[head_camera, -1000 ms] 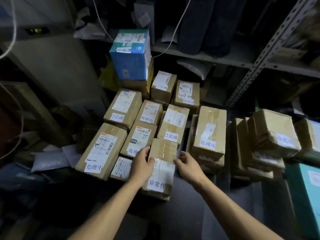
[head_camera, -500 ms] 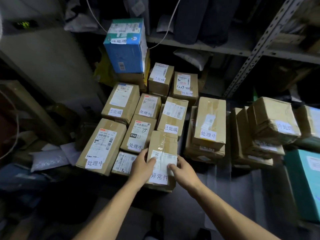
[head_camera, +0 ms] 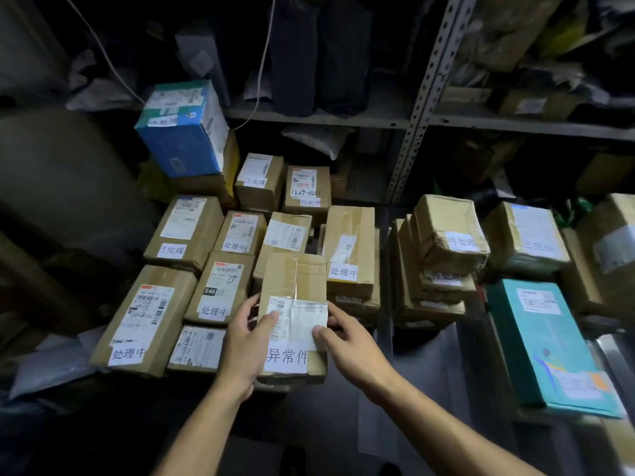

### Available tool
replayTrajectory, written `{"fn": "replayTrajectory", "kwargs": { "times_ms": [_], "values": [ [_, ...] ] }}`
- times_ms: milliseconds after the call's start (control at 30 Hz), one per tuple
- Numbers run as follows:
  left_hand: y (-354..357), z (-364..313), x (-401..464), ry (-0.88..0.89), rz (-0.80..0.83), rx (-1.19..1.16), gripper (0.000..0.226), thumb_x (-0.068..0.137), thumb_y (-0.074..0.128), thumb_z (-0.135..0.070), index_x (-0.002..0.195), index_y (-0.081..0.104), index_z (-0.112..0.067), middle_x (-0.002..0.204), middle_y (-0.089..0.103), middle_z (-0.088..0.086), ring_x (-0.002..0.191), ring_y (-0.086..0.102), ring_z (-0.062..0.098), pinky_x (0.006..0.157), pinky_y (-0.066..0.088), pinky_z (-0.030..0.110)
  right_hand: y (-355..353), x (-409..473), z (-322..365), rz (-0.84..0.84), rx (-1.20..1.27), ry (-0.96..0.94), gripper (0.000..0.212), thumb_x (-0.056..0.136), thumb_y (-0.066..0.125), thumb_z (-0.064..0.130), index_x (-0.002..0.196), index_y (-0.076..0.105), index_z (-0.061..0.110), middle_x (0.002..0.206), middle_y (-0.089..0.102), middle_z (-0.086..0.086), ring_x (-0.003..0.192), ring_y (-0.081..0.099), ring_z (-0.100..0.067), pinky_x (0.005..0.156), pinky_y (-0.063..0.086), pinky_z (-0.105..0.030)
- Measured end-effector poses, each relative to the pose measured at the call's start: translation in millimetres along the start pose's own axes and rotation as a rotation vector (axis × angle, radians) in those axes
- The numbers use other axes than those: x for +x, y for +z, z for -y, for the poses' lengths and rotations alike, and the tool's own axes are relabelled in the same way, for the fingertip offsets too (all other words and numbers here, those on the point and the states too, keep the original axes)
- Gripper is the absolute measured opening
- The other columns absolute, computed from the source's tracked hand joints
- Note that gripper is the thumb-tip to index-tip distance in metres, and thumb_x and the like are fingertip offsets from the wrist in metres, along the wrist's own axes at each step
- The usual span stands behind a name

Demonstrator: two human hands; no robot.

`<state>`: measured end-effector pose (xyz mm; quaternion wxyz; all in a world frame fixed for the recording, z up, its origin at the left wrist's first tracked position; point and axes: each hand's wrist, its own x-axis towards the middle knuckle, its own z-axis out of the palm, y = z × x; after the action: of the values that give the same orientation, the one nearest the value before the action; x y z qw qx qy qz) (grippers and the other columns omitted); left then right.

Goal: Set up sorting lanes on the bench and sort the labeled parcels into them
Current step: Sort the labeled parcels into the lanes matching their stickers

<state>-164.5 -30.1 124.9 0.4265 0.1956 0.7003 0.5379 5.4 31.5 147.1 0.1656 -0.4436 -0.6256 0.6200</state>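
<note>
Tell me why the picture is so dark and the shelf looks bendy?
Head view: dim light falls mostly on the middle boxes, so the white label reads clearly while the top shelves sink into shadow; the wide lens tilts the metal post; the boxes at the right look blurry.

the right-edge parcel (head_camera: 615, 249) is cut off, its label blurred; upper shelf contents (head_camera: 536, 46) too dark to identify.

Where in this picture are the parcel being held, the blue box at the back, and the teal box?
Held parcel (head_camera: 295, 280): head view, bare brown top face above its shipping label.
Blue box (head_camera: 178, 146): head view, blue front face.
Teal box (head_camera: 546, 341): head view, middle of its top face.
</note>
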Motion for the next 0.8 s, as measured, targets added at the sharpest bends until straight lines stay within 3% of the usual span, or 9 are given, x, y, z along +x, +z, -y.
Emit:
{"fn": "replayTrajectory", "kwargs": {
  "times_ms": [133, 233, 333, 467, 667, 733, 800],
  "values": [
    [26, -17, -15, 0.066, 0.05, -0.061, 0.029, 0.092, 0.062, -0.017, 0.112, 0.062, -0.039, 0.099, 0.075, -0.001, 0.082, 0.074, 0.019, 0.059, 0.059, 0.036, -29, -16, 4, -0.037, 0.041, -0.071, 0.042, 0.093, 0.051, 0.024, 0.127, 0.058, 0.047, 0.115, 0.07, 0.012, 0.101, 0.07, -0.009, 0.084, 0.055, -0.025],
    [52, -28, -25, 0.1, 0.085, -0.056, 0.03, 0.092, 0.062, -0.016, 0.104, 0.062, -0.044, 0.095, 0.075, -0.006, 0.082, 0.074, 0.017, 0.059, 0.06, 0.036, -52, -28, 4, -0.083, 0.075, -0.081, 0.042, 0.092, 0.053, 0.027, 0.126, 0.058, 0.051, 0.116, 0.068, 0.01, 0.101, 0.071, -0.011, 0.083, 0.055, -0.026],
    [77, -36, -35, 0.109, 0.136, -0.056, 0.029, 0.092, 0.062, -0.018, 0.11, 0.061, -0.041, 0.1, 0.074, -0.001, 0.085, 0.074, 0.019, 0.066, 0.061, 0.042, -76, -41, 3, -0.083, 0.115, -0.106, 0.04, 0.094, 0.052, 0.026, 0.119, 0.06, 0.056, 0.115, 0.069, 0.016, 0.104, 0.07, -0.009, 0.081, 0.056, -0.025],
    [113, -51, -48, 0.12, 0.201, -0.074, 0.03, 0.092, 0.063, -0.018, 0.114, 0.059, -0.038, 0.1, 0.074, 0.0, 0.085, 0.074, 0.02, 0.061, 0.06, 0.037, -109, -59, 2, -0.139, 0.18, -0.127, 0.042, 0.094, 0.053, 0.025, 0.114, 0.06, 0.061, 0.115, 0.07, 0.019, 0.106, 0.07, -0.009, 0.078, 0.057, -0.022],
    [174, -73, -70, 0.166, 0.288, -0.062, 0.03, 0.092, 0.065, -0.019, 0.111, 0.06, -0.041, 0.102, 0.073, -0.002, 0.087, 0.073, 0.019, 0.066, 0.061, 0.04, -164, -87, -9, -0.311, 0.258, -0.139, 0.043, 0.082, 0.064, 0.041, 0.121, 0.059, 0.058, 0.121, 0.067, 0.006, 0.107, 0.069, -0.014, 0.088, 0.059, -0.041],
    [198, -77, -78, 0.18, 0.316, -0.064, 0.031, 0.092, 0.064, -0.018, 0.119, 0.06, -0.033, 0.107, 0.071, -0.001, 0.089, 0.073, 0.018, 0.066, 0.061, 0.038, -187, -99, -11, -0.344, 0.271, -0.152, 0.043, 0.082, 0.064, 0.039, 0.12, 0.06, 0.058, 0.124, 0.066, 0.002, 0.105, 0.07, -0.015, 0.086, 0.06, -0.039],
    [224, -79, -86, 0.184, 0.349, -0.069, 0.034, 0.092, 0.064, -0.017, 0.123, 0.059, -0.029, 0.107, 0.071, -0.002, 0.087, 0.073, 0.016, 0.063, 0.059, 0.035, -211, -111, -13, -0.358, 0.277, -0.167, 0.038, 0.084, 0.062, 0.035, 0.104, 0.062, 0.068, 0.113, 0.071, 0.012, 0.1, 0.072, -0.011, 0.078, 0.06, -0.029]
  ]
}}
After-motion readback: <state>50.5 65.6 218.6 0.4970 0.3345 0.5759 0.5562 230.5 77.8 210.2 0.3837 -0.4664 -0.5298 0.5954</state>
